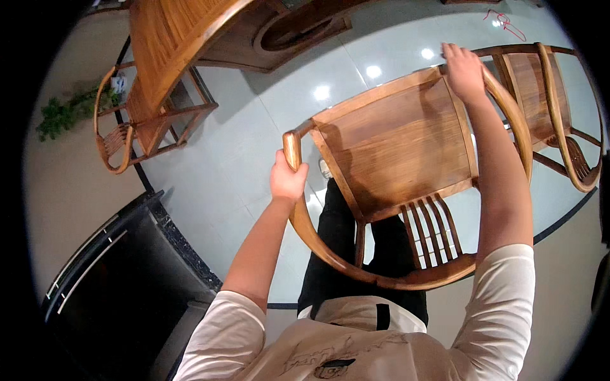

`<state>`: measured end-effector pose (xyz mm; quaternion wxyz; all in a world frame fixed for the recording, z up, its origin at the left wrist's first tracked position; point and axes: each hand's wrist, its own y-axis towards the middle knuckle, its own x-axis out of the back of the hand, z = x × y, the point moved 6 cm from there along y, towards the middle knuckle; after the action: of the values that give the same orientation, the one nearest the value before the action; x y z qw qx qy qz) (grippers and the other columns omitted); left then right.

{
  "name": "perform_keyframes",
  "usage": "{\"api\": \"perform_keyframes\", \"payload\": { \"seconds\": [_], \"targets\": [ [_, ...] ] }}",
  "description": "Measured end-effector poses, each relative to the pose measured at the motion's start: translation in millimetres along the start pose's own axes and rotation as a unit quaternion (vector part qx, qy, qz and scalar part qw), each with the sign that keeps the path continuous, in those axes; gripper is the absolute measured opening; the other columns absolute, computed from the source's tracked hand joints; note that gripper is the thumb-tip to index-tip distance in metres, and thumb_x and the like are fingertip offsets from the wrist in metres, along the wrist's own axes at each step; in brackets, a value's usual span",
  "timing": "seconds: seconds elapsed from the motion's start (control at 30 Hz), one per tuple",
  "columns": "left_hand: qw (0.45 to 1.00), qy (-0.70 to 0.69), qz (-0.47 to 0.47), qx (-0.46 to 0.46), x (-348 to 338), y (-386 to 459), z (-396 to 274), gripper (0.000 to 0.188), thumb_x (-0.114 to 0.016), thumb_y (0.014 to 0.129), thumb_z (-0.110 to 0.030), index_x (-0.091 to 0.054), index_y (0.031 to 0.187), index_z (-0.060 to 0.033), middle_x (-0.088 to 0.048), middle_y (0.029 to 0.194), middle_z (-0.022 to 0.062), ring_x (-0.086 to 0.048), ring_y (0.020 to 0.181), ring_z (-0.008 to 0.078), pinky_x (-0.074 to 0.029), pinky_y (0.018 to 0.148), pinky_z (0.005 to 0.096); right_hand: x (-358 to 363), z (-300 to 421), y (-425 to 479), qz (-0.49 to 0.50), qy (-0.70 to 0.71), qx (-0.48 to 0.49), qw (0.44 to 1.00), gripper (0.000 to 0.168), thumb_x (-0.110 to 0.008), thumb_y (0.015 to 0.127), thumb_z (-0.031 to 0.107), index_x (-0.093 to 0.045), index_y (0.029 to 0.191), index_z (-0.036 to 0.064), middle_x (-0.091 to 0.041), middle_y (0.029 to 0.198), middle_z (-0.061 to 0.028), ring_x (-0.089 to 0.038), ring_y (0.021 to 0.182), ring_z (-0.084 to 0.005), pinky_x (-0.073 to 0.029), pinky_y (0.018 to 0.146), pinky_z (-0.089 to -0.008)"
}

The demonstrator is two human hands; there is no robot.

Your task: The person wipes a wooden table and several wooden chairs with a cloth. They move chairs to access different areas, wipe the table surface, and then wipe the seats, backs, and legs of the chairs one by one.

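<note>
Directly before me is a wooden armchair (405, 147) with a curved horseshoe rail and a slatted back, its back side towards my body. My left hand (289, 177) grips the left armrest just behind its rounded end. Over the front end of the right armrest lies my right hand (463, 71), its fingers wrapped down around the wood. Both of my legs show beneath and behind the chair, partly hidden by its seat. Whether the chair's feet touch the floor is hidden.
At the upper left stands a large wooden table (176, 43), with another wooden armchair (138, 119) beside it. A further armchair (548, 100) is close on my right. A black cabinet (124, 266) stands at lower left. Green leaves (62, 116) and a red string (505, 21) lie farther out.
</note>
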<state>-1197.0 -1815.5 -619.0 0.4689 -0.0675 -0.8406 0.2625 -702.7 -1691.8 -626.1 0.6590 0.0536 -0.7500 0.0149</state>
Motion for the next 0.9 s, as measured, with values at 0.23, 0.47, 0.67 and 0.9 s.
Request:
{"api": "perform_keyframes", "payload": {
  "seconds": [0.23,0.47,0.67,0.9],
  "targets": [
    [1.0,-0.004,-0.003,-0.014,1,4,-11,0.045,-0.071,0.078,-0.027,-0.05,0.11,-0.0034,-0.066,0.092,0.027,-0.063,0.089,0.0495,-0.051,0.08,0.0535,-131,123,-169,0.388,0.321,-0.054,0.862,0.025,-0.062,0.089,0.025,-0.063,0.112,0.014,-0.067,0.112,-0.0187,-0.063,0.107,-0.0375,-0.05,0.095,-0.0468],
    [0.999,-0.033,0.001,-0.001,5,5,-15,0.036,-0.069,0.084,-0.022,-0.053,0.109,-0.0032,-0.064,0.091,0.0188,-0.062,0.078,0.0342,-0.051,0.077,0.0439,-145,167,-317,0.453,0.15,-0.08,0.875,0.031,-0.067,0.085,0.019,-0.067,0.116,0.02,-0.054,0.125,-0.0114,-0.053,0.122,-0.0353,-0.049,0.1,-0.0467],
    [0.999,-0.031,-0.019,-0.016,6,13,-15,0.034,-0.068,0.083,-0.022,-0.054,0.107,-0.0025,-0.064,0.085,0.0146,-0.062,0.074,0.0278,-0.052,0.074,0.041,-139,151,-334,0.446,0.211,-0.192,0.849,0.036,-0.07,0.085,0.02,-0.065,0.121,0.018,-0.059,0.123,-0.0141,-0.057,0.119,-0.0363,-0.053,0.093,-0.0467],
    [1.0,-0.025,0.007,0.015,3,15,-11,0.042,-0.068,0.08,-0.022,-0.054,0.114,-0.0025,-0.067,0.091,0.0179,-0.066,0.081,0.0334,-0.052,0.077,0.0425,-114,283,-227,0.125,0.397,-0.103,0.903,0.048,-0.064,0.088,0.013,-0.056,0.134,0.006,-0.053,0.141,-0.0159,-0.048,0.132,-0.0352,-0.04,0.111,-0.0451]
  ]
}}
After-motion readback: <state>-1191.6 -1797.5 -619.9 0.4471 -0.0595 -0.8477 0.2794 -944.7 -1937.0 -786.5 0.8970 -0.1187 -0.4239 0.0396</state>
